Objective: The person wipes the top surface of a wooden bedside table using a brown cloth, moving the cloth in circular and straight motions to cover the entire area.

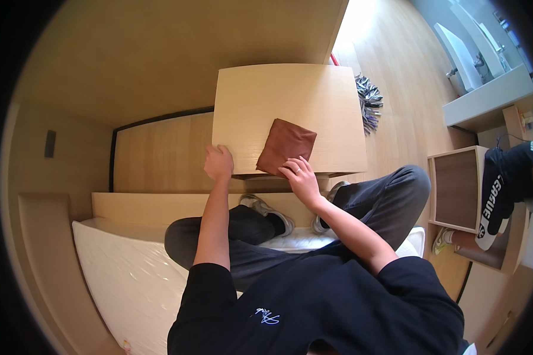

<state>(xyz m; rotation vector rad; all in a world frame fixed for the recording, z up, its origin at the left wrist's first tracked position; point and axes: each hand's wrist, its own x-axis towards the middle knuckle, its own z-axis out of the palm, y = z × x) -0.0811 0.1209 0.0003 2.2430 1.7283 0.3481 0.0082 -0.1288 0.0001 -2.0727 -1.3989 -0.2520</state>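
Note:
A folded reddish-brown cloth [286, 144] lies on the light wooden top of a small cabinet or table [248, 97], towards its near edge. My right hand [300, 175], with a ring on one finger, rests its fingertips on the cloth's near right corner. At the near left corner of the wooden top, my left hand [218, 163] lies over the edge with its fingers bent. No separate object shows in the left hand; whether it grips the edge is unclear.
A mop head [369, 104] lies on the floor right of the cabinet. A plastic-covered mattress [129, 270] is at the lower left. Another person [497, 195] is at the far right, beside an open-fronted wooden unit [431, 191]. A washbasin [462, 57] stands at the upper right.

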